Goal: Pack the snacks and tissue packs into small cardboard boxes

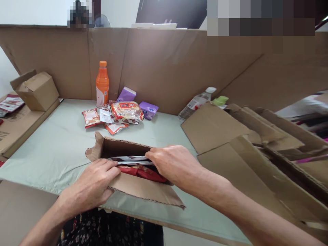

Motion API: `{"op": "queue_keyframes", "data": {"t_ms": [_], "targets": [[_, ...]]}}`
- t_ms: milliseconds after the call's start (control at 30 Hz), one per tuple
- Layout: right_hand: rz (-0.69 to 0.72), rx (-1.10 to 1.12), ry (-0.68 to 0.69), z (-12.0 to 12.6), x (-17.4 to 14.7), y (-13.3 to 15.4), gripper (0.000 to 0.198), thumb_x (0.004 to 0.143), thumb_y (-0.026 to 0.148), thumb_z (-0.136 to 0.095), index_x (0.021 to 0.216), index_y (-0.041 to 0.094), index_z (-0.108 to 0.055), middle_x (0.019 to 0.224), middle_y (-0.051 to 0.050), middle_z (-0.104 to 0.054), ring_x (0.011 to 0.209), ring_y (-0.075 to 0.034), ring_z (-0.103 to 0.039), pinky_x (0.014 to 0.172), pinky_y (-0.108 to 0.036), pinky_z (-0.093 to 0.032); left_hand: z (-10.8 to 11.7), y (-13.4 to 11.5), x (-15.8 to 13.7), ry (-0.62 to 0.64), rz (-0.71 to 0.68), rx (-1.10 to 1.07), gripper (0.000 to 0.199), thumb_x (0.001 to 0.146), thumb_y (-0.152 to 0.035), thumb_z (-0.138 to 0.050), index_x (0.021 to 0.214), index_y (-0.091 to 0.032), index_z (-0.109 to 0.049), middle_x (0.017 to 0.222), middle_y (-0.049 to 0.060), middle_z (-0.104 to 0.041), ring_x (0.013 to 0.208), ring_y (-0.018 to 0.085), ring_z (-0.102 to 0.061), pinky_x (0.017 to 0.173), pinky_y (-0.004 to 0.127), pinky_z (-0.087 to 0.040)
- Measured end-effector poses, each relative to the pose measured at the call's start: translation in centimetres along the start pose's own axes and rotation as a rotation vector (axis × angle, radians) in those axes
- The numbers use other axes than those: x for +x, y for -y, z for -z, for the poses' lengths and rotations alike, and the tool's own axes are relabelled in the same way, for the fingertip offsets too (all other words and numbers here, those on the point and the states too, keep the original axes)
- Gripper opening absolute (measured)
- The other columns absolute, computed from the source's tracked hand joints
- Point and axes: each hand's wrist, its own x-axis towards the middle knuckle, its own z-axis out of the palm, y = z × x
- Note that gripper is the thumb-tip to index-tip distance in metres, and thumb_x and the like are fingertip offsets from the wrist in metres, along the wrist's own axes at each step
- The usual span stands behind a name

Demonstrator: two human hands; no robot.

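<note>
The person's left hand point(98, 177) and right hand point(176, 162) were bare, as were the left forearm point(55, 213) and the right forearm point(235, 201), each narrowing toward the wrist. The person wore a dark garment point(112, 229), close to black, scattered with small pale flowers and a few flecks of red. Its cut could not be made out.

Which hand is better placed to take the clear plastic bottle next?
Probably the right hand: it looks nearer the clear plastic bottle than the left hand, though both are at the brown cardboard box.
</note>
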Motion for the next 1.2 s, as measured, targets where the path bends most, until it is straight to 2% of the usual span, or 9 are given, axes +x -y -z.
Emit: {"op": "queue_keyframes", "data": {"t_ms": [100, 200, 400, 567, 767, 900, 1033, 1133, 1200], "targets": [[0.005, 0.028, 0.055, 0.1, 0.4, 0.2, 0.025, 0.095, 0.009, -0.053, 0.098, 0.02, -0.076, 0.099, -0.012, -0.079, 0.085, -0.029, -0.077, 0.062, -0.032, -0.045, 0.1, -0.1, 0.0, 0.007, 0.014, 0.003, 0.043, 0.072, 0.0, -0.056, 0.111, -0.016, -0.064, 0.13, 0.012, -0.069, 0.12, 0.029, -0.064, 0.103, 0.045, -0.055], [0.035, 0.079, 0.031, 0.1, 0.7, 0.1, 0.028, 0.097, 0.011, -0.051, 0.107, 0.022, -0.074, 0.105, -0.01, -0.079, 0.086, -0.027, -0.076, 0.062, -0.03, -0.046, 0.2, -0.1, 0.0, 0.016, 0.023, 0.011, 0.042, 0.072, 0.0, -0.055, 0.109, -0.017, -0.065, 0.127, 0.011, -0.07, 0.117, 0.028, -0.065, 0.101, 0.044, -0.056], [-0.002, 0.118, -0.036, 0.1, 0.6, -0.6, 0.034, 0.093, 0.005, -0.049, 0.102, 0.023, -0.076, 0.102, -0.007, -0.081, 0.087, -0.022, -0.076, 0.062, -0.027, -0.045, 0.2, -0.1, 0.0, 0.0, 0.018, -0.007, 0.046, 0.073, 0.0, -0.056, 0.115, -0.018, -0.063, 0.131, 0.011, -0.069, 0.122, 0.028, -0.063, 0.106, 0.045, -0.053], [0.006, 0.052, 0.098, -0.5, 0.6, -0.6, 0.03, 0.089, 0.003, -0.052, 0.087, 0.019, -0.077, 0.088, -0.012, -0.08, 0.08, -0.026, -0.077, 0.059, -0.028, -0.043, 0.2, -0.1, 0.1, -0.005, 0.005, 0.0, 0.046, 0.072, 0.0, -0.055, 0.115, -0.015, -0.063, 0.136, 0.013, -0.066, 0.128, 0.029, -0.06, 0.11, 0.046, -0.052], [-0.009, 0.022, 0.135, -0.7, 0.9, -0.4, 0.029, 0.09, 0.004, -0.054, 0.086, 0.018, -0.078, 0.091, -0.013, -0.08, 0.085, -0.03, -0.078, 0.061, -0.032, -0.046, 0.1, -0.2, 0.3, 0.002, 0.001, 0.023, 0.046, 0.072, 0.001, -0.056, 0.115, -0.014, -0.063, 0.137, 0.016, -0.064, 0.131, 0.031, -0.058, 0.111, 0.048, -0.052], [0.013, 0.06, 0.005, -1.2, 0.3, -1.0, 0.027, 0.096, 0.01, -0.052, 0.102, 0.019, -0.077, 0.102, -0.011, -0.08, 0.084, -0.026, -0.077, 0.06, -0.03, -0.047, 0.0, -0.9, -0.9, -0.108, -0.023, 0.057, 0.04, 0.079, -0.001, -0.056, 0.116, -0.016, -0.062, 0.146, 0.017, -0.057, 0.148, 0.034, -0.042, 0.116, 0.054, -0.047], [-0.073, 0.171, -0.242, -1.9, -0.8, -2.6, 0.031, 0.101, 0.015, -0.046, 0.11, 0.021, -0.075, 0.123, -0.011, -0.075, 0.086, -0.023, -0.076, 0.063, -0.03, -0.051, -0.3, -0.9, -3.1, -0.398, 0.052, 0.06, 0.033, 0.093, -0.01, -0.056, 0.124, -0.023, -0.058, 0.165, 0.013, -0.033, 0.158, 0.034, -0.022, 0.121, 0.059, -0.039], [-0.041, 0.242, -0.448, -3.0, -0.6, -4.0, 0.032, 0.101, 0.021, -0.045, 0.106, 0.022, -0.076, 0.128, -0.012, -0.073, 0.094, -0.028, -0.075, 0.074, -0.037, -0.058, -1.1, 0.2, -3.8, -0.566, 0.19, 0.052, 0.037, 0.095, -0.02, -0.06, 0.131, -0.026, -0.055, 0.169, 0.014, -0.023, 0.154, 0.038, -0.032, 0.116, 0.062, -0.043], [0.011, 0.271, -0.531, -3.9, 0.1, -4.8, 0.034, 0.1, 0.027, -0.045, 0.112, 0.021, -0.076, 0.13, -0.013, -0.072, 0.105, -0.033, -0.073, 0.087, -0.044, -0.06, -1.9, 1.0, -3.4, -0.593, 0.209, 0.0, 0.037, 0.095, -0.025, -0.062, 0.132, -0.024, -0.055, 0.167, 0.017, -0.03, 0.148, 0.038, -0.042, 0.11, 0.059, -0.05]]}}
